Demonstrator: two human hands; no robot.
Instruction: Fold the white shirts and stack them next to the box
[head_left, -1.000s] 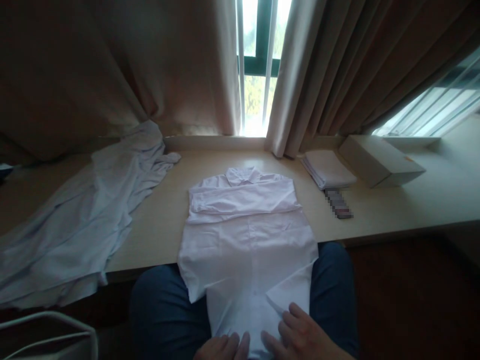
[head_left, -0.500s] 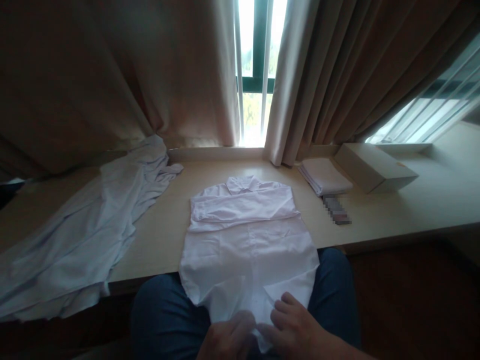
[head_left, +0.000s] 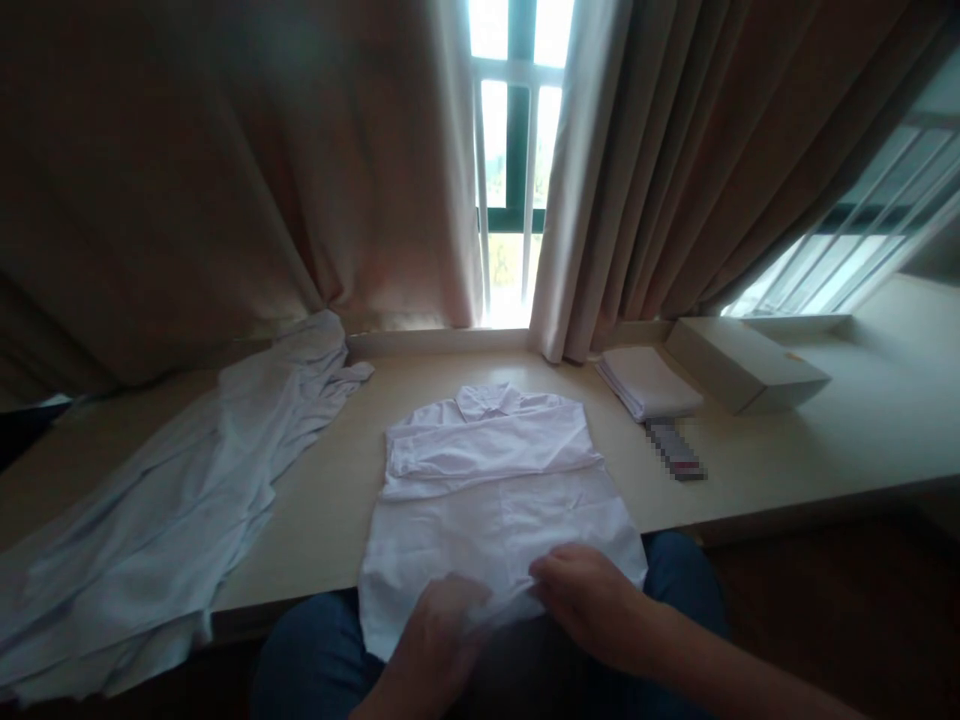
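Observation:
A white long-sleeved shirt (head_left: 450, 520) lies front up on the table, its collar toward the window and its sleeves laid across the chest. The lower part reaches over the table's front edge onto my lap. My left hand (head_left: 444, 625), a little smeared by motion, grips the shirt's bottom hem. My right hand (head_left: 585, 595) is closed on the same hem farther right, its fingers curled over the cloth. Between my hands the hem is lifted and bunched, and its exact edge is blurred.
A heap of crumpled white garments (head_left: 172, 480) spreads over the left of the table (head_left: 315, 520) and hangs off its front edge. At the right are a folded white cloth (head_left: 651, 383), a pixelated flat item (head_left: 676, 450) and a box (head_left: 750, 365). Curtains (head_left: 375, 180) hang behind.
Both hands have moved forward, up toward the table, bringing the shirt's hem with them. The view has tilted slightly upward, so the table sits lower in the picture.

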